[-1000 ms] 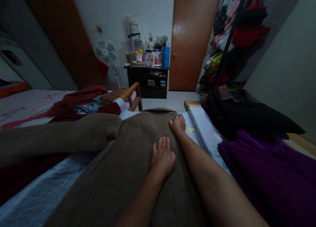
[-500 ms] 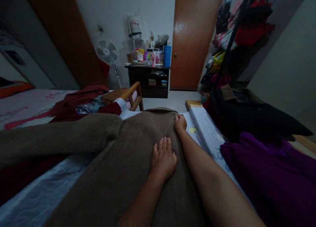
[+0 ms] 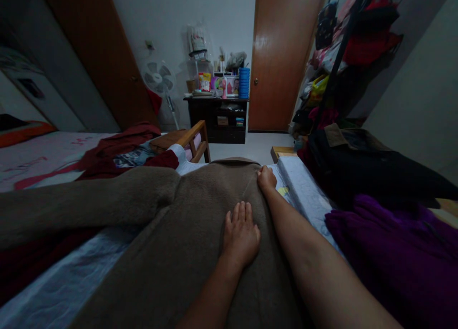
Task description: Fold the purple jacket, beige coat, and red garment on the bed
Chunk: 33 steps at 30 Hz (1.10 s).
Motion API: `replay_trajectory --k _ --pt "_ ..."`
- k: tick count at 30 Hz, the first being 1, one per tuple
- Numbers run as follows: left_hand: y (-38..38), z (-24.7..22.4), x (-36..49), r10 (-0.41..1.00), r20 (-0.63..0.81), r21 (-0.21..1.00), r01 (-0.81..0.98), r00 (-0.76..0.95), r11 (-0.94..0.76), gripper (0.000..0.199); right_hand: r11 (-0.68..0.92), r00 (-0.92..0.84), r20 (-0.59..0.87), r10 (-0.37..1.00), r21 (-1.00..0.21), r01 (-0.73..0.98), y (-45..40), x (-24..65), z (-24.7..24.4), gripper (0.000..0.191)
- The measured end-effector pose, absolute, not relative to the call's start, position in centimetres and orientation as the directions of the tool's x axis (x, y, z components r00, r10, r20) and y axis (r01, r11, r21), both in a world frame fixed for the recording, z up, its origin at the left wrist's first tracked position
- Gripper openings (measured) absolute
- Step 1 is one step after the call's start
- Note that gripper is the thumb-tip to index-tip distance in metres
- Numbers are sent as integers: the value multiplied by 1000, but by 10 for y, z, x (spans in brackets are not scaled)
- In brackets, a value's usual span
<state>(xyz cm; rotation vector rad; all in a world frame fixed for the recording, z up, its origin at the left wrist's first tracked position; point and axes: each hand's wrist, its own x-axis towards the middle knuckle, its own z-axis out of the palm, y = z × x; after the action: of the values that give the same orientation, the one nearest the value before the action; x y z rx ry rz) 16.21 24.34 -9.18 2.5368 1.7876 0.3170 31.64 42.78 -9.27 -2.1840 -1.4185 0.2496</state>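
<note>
A person's two bare hands work at a brown coat [image 3: 203, 224] spread over a pale blue bed [image 3: 89, 267] in a dim room. The left hand [image 3: 242, 234] lies flat on the coat, palm down, open, its fingers slightly parted and pointing toward the collar, gripping nothing. The right hand [image 3: 266, 178], arm stretched farther forward, is closed, its fingers curled on the fabric at the coat's far right shoulder. A thin crease slants from near that hand toward the left fingertips.

A second earlier, the right hand's fingers were looser and spread over the shoulder; they have since drawn into a fist nearer the edge. The left hand remains pressed at the same part of the coat.

The coat's collar [image 3: 234, 161] lies at the far end of the bed, and one sleeve [image 3: 89, 200] stretches out to the left over dark red cloth [image 3: 43, 252]. The right forearm crosses the coat's right side and hides part of its edge, while the left forearm covers the near middle. To the right sit a purple garment [image 3: 390, 248] and, beyond it, a black pile [image 3: 379, 166]. A wooden rail [image 3: 193, 134] stands past the sleeve, with a fan [image 3: 159, 77], a black cabinet [image 3: 218, 123] and a closed door [image 3: 282, 61] in the background.
</note>
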Motion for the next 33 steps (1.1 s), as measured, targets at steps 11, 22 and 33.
replay_trajectory --k 11,22,33 --pt "243 -85 163 939 130 158 928 319 -337 63 -191 256 73 964 -478 857 413 332 -79 26" --pt "242 -89 163 949 150 173 937 279 -303 63 -1 5 11 1000 -331 944 365 291 -90 59" --pt "241 -85 164 963 107 172 949 247 -263 63 -12 39 87 995 -300 954 370 299 -93 63"
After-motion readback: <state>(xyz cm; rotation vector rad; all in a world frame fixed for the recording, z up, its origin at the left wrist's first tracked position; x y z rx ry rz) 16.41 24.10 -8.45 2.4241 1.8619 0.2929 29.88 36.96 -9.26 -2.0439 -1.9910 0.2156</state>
